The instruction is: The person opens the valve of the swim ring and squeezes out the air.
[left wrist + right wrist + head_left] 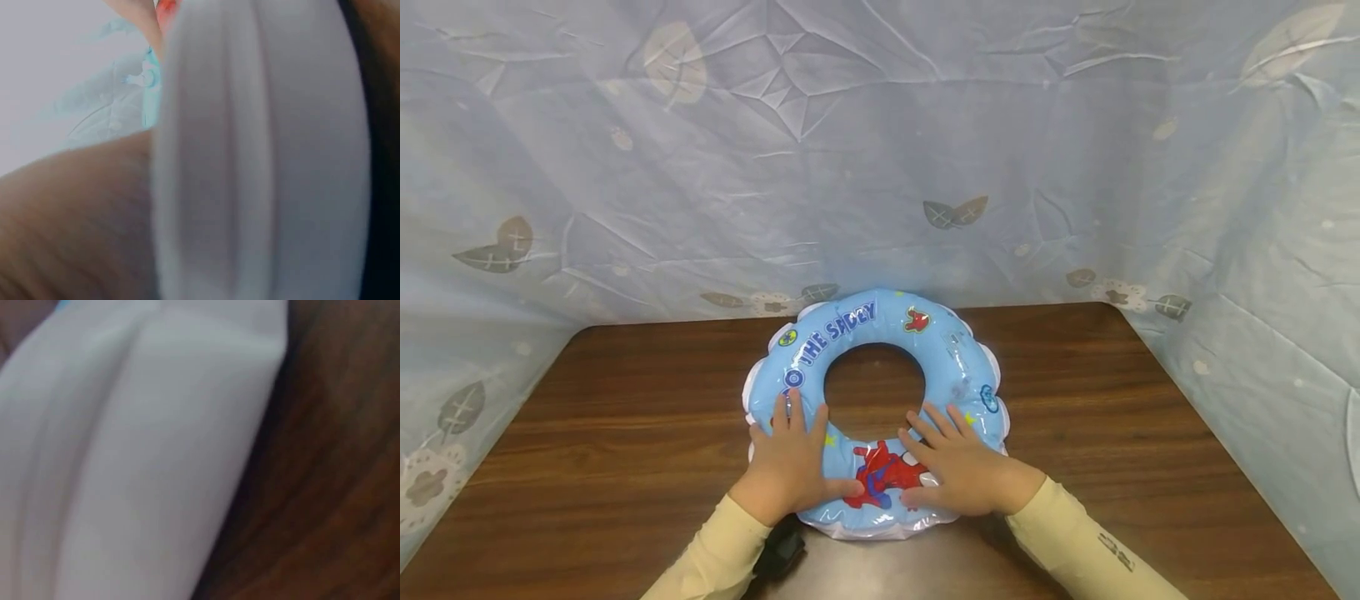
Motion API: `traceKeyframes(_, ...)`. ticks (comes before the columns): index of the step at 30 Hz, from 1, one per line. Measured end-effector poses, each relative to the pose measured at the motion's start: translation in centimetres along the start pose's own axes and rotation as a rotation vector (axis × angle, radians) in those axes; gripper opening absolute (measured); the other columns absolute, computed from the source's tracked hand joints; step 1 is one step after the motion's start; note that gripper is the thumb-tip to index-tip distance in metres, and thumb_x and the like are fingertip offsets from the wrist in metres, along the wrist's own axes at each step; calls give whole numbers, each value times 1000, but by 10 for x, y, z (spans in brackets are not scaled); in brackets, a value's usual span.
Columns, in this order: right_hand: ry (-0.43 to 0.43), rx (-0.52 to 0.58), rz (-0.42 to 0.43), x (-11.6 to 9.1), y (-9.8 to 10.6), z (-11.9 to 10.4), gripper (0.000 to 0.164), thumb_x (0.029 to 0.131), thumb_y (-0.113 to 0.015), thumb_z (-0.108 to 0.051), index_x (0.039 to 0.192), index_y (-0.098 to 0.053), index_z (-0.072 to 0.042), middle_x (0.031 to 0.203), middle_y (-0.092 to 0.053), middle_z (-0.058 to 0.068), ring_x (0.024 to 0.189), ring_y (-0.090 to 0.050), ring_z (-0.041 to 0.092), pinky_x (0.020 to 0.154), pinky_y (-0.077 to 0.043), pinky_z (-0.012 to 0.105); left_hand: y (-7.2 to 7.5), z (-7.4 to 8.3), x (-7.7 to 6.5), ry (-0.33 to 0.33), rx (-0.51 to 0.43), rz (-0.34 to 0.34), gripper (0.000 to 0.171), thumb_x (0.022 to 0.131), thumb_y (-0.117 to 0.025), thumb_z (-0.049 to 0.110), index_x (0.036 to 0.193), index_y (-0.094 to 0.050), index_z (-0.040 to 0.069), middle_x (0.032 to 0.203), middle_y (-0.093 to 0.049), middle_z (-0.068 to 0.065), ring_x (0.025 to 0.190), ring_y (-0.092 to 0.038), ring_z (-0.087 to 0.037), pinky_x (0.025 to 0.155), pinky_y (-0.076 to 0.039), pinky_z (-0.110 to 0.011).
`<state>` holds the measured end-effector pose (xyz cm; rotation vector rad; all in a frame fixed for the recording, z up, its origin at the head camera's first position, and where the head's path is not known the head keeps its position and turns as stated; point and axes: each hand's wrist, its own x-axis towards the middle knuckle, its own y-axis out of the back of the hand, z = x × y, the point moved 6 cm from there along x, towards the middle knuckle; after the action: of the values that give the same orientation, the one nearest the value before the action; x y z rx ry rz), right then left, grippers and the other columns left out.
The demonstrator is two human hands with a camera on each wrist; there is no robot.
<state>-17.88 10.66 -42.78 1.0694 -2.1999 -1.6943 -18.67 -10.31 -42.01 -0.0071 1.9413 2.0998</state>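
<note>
A light blue inflated swim ring (pixel 880 321) with a white scalloped edge lies on the brown wooden table (pixel 647 450). Printed lettering runs along its upper left, and a red and blue cartoon figure (pixel 887 475) decorates its near side. My left hand (pixel 790 462) rests on the ring's near left part, fingers spread and pointing away, thumb toward the figure. On the near right part my right hand (pixel 962 467) lies with its fingers straight and spread. Sleeve cloth (pixel 250 150) fills much of the left wrist view; in the right wrist view a sleeve (pixel 144 450) covers most of the hand.
A pale grey-blue curtain (pixel 850 167) with leaf prints hangs behind the table and along both sides. Beside the left forearm, partly under the sleeve, sits a small black object (pixel 781 550) near the table's front.
</note>
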Motion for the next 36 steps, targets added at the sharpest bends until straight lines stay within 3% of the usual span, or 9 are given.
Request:
traceKeyframes(6,-7,-7,22,-2,3,-1,89,94,-57,-67,162,-35,-12,172,-22,11,159,-8,38,126,-3,59,4,-1,-2,-3,-60,29,116,70,-77,77,157,-44,7,163,-24,-35,150,-20,-59,105,-24,-85)
traceKeyframes(12,4,-3,35,-3,6,-1,88,94,-62,-63,161,-37,-10,170,-25,13,159,-10,39,126,-6,59,7,-6,-5,-25,-87,31,115,75,-66,83,158,-41,7,164,-23,-35,150,-18,-58,106,-20,-85)
traceKeyframes(15,8,-33,61,-4,11,1,88,94,-67,-58,160,-38,-9,170,-25,14,158,-12,40,126,-7,59,12,-5,-4,-58,-106,63,114,79,-61,84,160,-38,7,165,-22,-34,150,-19,-58,107,-21,-84)
traceKeyframes(19,36,-71,107,-6,18,1,85,94,-72,-48,160,-38,-7,169,-28,17,157,-16,41,125,-9,61,21,0,-4,-173,-131,110,107,82,-65,77,160,-38,10,166,-24,-30,152,-19,-55,112,-18,-81)
traceKeyframes(23,70,-101,144,-7,22,-2,78,95,-74,-37,159,-40,-9,166,-33,18,156,-21,42,124,-12,64,20,4,-3,-332,-156,53,96,84,-71,68,159,-43,16,167,-26,-24,155,-16,-49,118,-7,-76)
traceKeyframes(26,76,-127,152,-7,22,-4,72,95,-75,-29,158,-44,-11,164,-37,17,154,-26,42,123,-16,65,14,5,-1,-398,-175,-2,88,87,-71,65,158,-45,19,168,-28,-21,156,-16,-46,120,-3,-73)
traceKeyframes(31,110,-170,121,-6,18,-11,71,94,-76,-15,158,-45,-14,164,-39,13,154,-29,39,122,-22,62,1,9,1,-401,-136,-58,84,90,-68,64,159,-43,23,169,-26,-17,158,-13,-42,120,-1,-72)
traceKeyframes(36,114,-171,76,-7,14,-16,68,95,-73,-15,158,-45,-16,164,-40,10,154,-30,37,123,-21,62,-3,14,-2,-375,-85,-71,85,89,-70,64,159,-43,23,169,-26,-18,158,-12,-42,118,-3,-75)
